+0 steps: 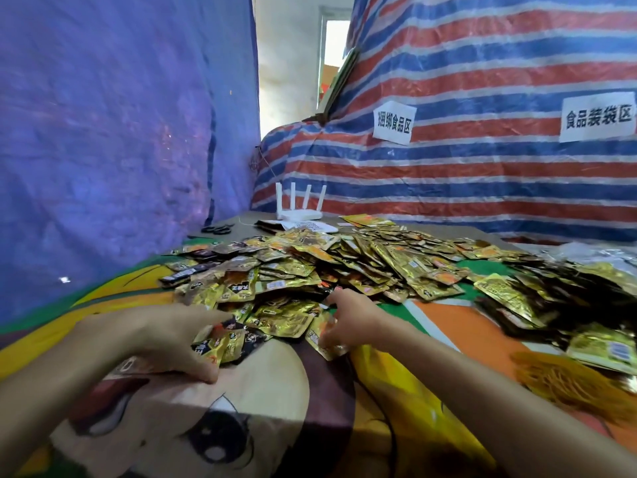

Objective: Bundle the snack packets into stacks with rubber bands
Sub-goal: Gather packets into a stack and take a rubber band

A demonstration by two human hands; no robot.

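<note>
Currently, a head-worn camera looks down at a person's two bare arms reaching toward a wide heap of snack packets, gold and brown foil sachets spread loosely over a cartoon-printed cloth. At the near edge of the heap, the left hand curls its fingers round a small fan of packets, gripping them against the cloth. Just beside it, also at the heap's near edge, the right hand pinches a few more sachets in bent fingers. A tangled pile of orange-yellow rubber bands lies to the right of the heap, on the near side, well apart from both hands. Behind the heap stand a white router with four aerials and, to its left, a pair of black scissors. A red, white and blue striped tarp rises behind the heap, carrying two paper signs; a blue sheet hangs to the heap's left. The step in hand appears to be gathering: packets are being collected and no band is on them yet. The next move likely calls for squaring both handfuls into one even stack, holding it firm in one hand, and reaching across to the bands with the other.
</note>
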